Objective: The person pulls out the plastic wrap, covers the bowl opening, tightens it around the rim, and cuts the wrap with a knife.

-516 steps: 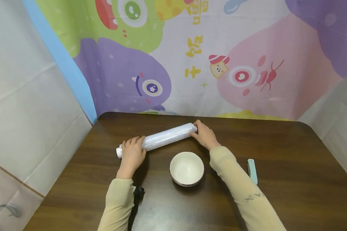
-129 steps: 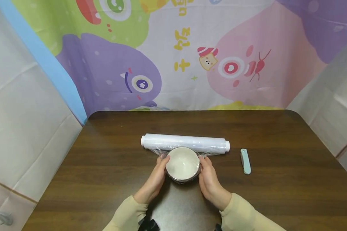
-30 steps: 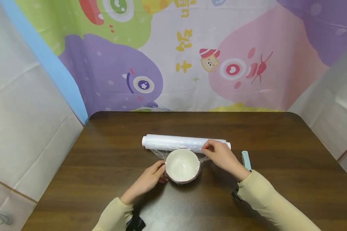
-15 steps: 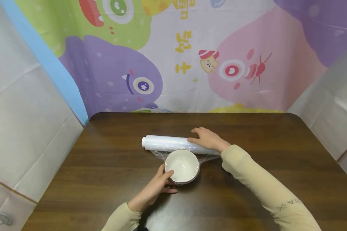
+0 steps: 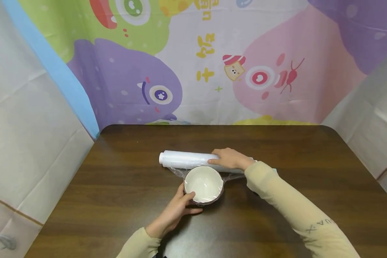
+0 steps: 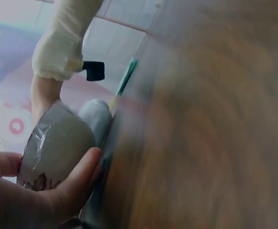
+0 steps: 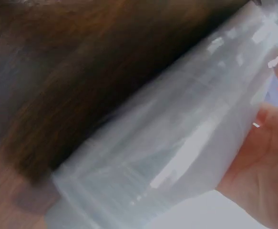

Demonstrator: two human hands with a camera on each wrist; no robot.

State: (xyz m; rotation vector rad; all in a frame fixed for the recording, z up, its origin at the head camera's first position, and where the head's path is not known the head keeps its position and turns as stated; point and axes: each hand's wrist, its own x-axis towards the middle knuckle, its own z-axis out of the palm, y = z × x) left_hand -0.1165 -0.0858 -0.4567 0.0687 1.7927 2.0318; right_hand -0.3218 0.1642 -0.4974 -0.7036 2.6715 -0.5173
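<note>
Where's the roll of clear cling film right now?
In the head view, the roll of clear cling film lies across the middle of the dark wooden table, just behind the white bowl, with the right hand on its right part.

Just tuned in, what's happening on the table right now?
A person is working with cling film and a white bowl on a dark wooden table. The left hand grips the near side of the bowl, which has film stretched over its top. The right hand rests on the cling film roll lying just behind the bowl. The film runs uncut from roll to bowl.
</note>
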